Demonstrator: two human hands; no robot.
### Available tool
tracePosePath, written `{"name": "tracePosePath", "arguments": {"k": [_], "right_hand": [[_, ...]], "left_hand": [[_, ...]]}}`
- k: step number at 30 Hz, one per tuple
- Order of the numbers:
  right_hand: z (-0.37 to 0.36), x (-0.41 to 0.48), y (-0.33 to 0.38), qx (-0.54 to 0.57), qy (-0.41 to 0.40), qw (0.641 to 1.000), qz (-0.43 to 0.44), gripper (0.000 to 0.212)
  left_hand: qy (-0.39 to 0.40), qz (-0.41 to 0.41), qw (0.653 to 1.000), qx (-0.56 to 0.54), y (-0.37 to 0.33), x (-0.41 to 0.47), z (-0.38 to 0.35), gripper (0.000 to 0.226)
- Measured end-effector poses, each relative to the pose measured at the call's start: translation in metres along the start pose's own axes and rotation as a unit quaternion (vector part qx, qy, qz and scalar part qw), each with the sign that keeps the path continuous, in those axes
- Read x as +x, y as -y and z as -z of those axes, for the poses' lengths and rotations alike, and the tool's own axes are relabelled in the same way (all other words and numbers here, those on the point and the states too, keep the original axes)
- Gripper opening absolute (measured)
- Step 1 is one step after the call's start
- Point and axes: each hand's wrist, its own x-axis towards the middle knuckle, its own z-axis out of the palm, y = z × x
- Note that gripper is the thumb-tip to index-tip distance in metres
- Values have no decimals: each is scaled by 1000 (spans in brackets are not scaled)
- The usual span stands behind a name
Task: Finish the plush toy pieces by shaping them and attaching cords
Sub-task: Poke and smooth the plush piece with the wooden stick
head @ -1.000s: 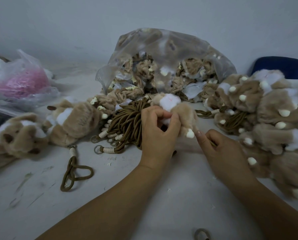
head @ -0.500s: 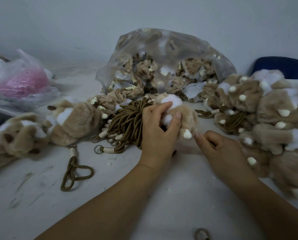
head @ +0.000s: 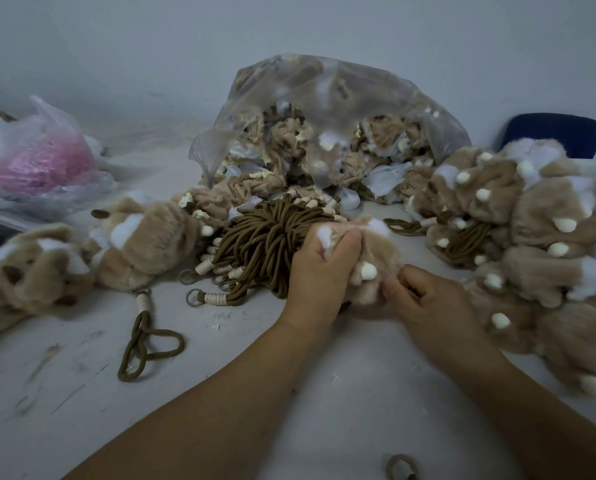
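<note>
On the scuffed white table, grips a tan plush piece in the curled left hand to steady it, pinches its near edge with the right hand, likely shaping it, bundle of brown cords just beyond the left knuckles for easy reach.

Crumpled tan plush piece (white tufts) sits beside bundled brown cords.

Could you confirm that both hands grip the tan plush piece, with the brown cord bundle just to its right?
Nearly: in the head view the left hand and right hand grip the tan plush piece, but the brown cord bundle lies just to its left.
</note>
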Motion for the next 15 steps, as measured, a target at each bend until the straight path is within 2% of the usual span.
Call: {"name": "tracePosePath", "arguments": {"k": [3, 7, 15], "right_hand": [[-2, 0, 3, 8, -11, 1000, 1, 43], [-2, 0, 1, 13, -15, 1000, -3, 44], [-3, 1, -3, -37, -10, 999, 3, 55]], "left_hand": [[25, 42, 998, -42, 5, 1, -3, 23], [24, 9, 1000, -18, 5, -1, -2, 34], [-72, -16, 997, 14, 2, 3, 1, 17]]}}
